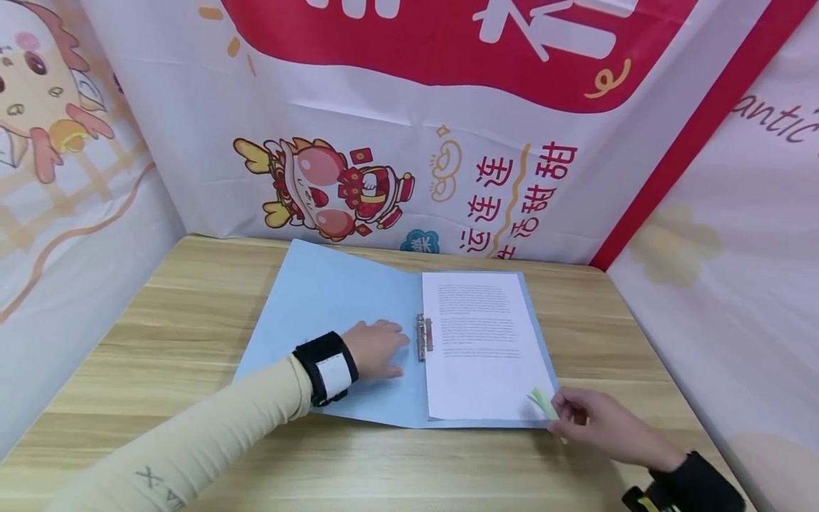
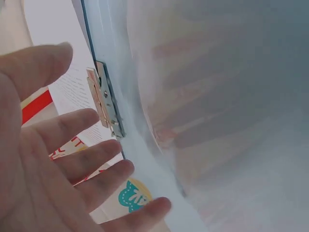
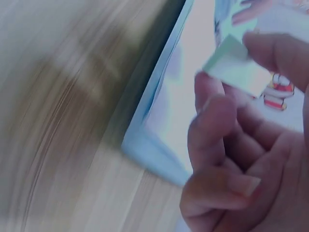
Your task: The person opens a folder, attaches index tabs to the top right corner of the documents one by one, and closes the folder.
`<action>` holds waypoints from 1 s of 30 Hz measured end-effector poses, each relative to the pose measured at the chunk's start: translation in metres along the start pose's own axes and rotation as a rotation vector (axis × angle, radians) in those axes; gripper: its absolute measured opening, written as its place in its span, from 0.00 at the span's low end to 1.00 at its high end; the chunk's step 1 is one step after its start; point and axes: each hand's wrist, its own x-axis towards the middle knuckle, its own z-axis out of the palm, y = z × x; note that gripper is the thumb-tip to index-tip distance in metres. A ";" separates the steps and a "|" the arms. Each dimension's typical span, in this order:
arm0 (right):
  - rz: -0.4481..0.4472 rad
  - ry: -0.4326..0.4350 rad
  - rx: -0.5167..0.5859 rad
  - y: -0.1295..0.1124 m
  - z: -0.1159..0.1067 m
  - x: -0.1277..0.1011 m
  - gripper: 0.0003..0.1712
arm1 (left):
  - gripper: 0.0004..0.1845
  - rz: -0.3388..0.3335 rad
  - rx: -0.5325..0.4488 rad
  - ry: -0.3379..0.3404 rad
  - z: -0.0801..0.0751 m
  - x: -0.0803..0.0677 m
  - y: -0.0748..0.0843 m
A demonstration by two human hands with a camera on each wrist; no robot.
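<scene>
1. The head camera looks forward and down from above the worktop [image 1: 192, 299], taking in the whole open blue folder [image 1: 333, 306] and both hands from a middling distance.
2. The left wrist camera sits very close under the palm, facing along the fingers [image 2: 87, 159] toward the folder's metal clip [image 2: 108, 101], which the head view shares.
3. The right wrist camera, blurred, looks close past the fingers [image 3: 217, 121] at the folder's near corner.

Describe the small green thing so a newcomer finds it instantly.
Start at the open blue folder on the wooden table. Its right half holds a printed white sheet. At that sheet's near right corner, the right hand pinches a pale green slip, the only green item there.
</scene>
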 end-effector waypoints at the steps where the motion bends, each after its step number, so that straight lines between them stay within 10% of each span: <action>1: 0.024 0.004 0.006 -0.005 0.001 0.003 0.13 | 0.28 0.007 -0.001 0.009 0.001 0.001 0.000; 13: 0.164 0.121 0.256 -0.044 0.017 0.036 0.14 | 0.23 0.204 -0.201 0.113 0.002 0.004 0.000; 21: 0.160 0.052 0.482 -0.053 0.025 0.044 0.18 | 0.22 0.322 -0.326 0.188 0.000 0.001 0.022; 30: 0.164 0.073 0.571 -0.067 0.037 0.056 0.17 | 0.19 0.438 -0.681 0.211 0.008 0.000 0.039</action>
